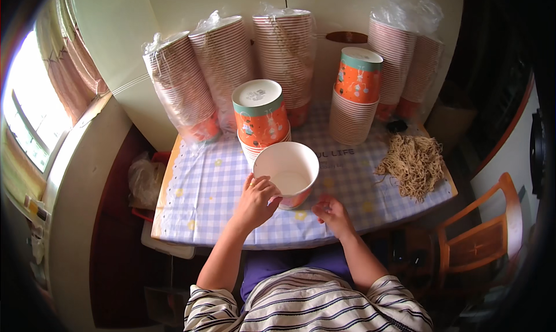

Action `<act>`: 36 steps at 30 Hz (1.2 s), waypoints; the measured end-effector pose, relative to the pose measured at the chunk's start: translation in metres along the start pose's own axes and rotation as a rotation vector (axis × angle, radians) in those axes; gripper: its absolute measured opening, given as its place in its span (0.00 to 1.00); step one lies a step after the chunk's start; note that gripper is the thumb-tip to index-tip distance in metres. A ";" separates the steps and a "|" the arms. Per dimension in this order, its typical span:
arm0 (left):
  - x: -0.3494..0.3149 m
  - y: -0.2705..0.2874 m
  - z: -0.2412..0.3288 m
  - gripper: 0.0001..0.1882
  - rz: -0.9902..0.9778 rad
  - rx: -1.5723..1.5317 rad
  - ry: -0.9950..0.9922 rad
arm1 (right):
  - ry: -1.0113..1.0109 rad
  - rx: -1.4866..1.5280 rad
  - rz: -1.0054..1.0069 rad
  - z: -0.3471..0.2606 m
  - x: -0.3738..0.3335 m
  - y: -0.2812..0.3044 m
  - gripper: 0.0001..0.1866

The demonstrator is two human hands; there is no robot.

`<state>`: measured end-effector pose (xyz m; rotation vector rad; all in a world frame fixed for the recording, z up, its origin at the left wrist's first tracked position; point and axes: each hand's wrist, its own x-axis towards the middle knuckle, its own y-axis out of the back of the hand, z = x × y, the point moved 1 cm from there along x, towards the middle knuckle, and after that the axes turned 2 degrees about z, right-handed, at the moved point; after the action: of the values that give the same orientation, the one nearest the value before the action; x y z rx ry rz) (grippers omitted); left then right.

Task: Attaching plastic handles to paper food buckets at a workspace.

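Note:
A large white-lined paper tub (289, 173) sits mouth up near the middle of the table, tipped a little toward me. My left hand (256, 202) grips its left side at the rim, fingers bent against the wall. Just off the tub's lower right is my right hand (335, 215), fingers loosely curled and apart, with nothing visible in them. Right behind the tub stands a short stack of similar tubs, topped by an upside-down orange tub (262, 126) with a green band and a white base.
Another tub stack (354, 115) stands back right. Tall plastic-wrapped stacks (179, 86) line the wall. A tangled heap of tan strings (412, 167) lies at the right of the checked tablecloth (202, 199). A wooden chair (483, 233) is to the right.

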<state>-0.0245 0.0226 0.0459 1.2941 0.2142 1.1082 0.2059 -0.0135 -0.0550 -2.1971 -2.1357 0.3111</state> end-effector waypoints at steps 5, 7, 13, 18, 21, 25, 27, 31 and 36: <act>0.003 -0.006 0.014 0.08 0.309 -0.129 0.056 | -0.012 -0.155 0.060 -0.016 -0.008 -0.017 0.34; 0.005 -0.007 0.021 0.08 0.340 -0.204 0.045 | -0.018 -0.154 0.112 -0.020 -0.005 -0.018 0.35; 0.000 -0.001 0.025 0.09 0.418 -0.237 -0.011 | 0.148 -0.019 0.122 -0.038 0.006 -0.018 0.22; -0.005 -0.004 0.017 0.10 0.517 -0.422 -0.042 | 0.375 0.073 0.000 -0.068 0.020 0.008 0.12; -0.009 -0.005 0.011 0.13 0.592 -0.384 0.009 | 0.658 -0.616 0.116 -0.141 0.021 0.015 0.10; -0.018 -0.040 -0.017 0.15 0.564 -0.371 0.108 | 1.257 -1.121 0.234 -0.239 0.036 0.000 0.12; -0.019 -0.057 -0.027 0.15 0.535 -0.372 0.128 | 1.439 -1.268 0.176 -0.276 0.051 -0.015 0.13; -0.024 -0.091 -0.051 0.15 0.518 -0.275 0.161 | 1.635 -1.550 0.033 -0.319 0.091 -0.061 0.06; -0.029 -0.105 -0.057 0.15 0.454 -0.230 0.166 | 1.721 -1.756 -0.067 -0.320 0.144 -0.092 0.02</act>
<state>-0.0228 0.0518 -0.0735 1.0696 -0.0903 1.5796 0.1777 0.1640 0.2602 -0.9744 -0.9410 -2.8561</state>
